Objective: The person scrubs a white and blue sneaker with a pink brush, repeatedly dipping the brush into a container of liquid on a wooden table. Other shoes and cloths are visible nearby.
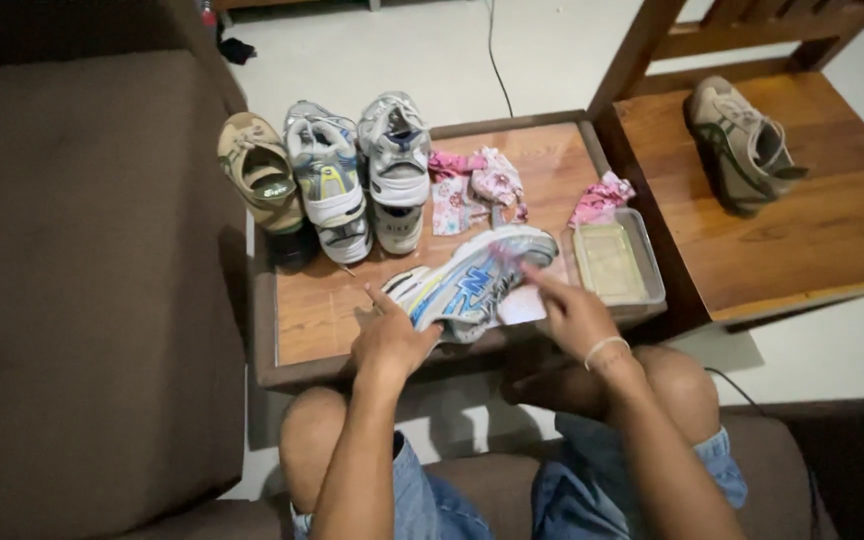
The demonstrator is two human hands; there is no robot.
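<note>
Your left hand [389, 340] grips the heel of the white-and-blue sneaker [472, 283], lying on the table [317, 310] with its toe pointing up-right, while your right hand [574, 315], seemingly pinching a cloth, rests against its side.

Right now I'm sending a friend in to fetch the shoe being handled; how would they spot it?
Look at the small wooden table before the seated person's knees. At its near edge lies a white sneaker with blue markings, on its side between both hands, unlike the three shoes standing in a row behind it.
</note>
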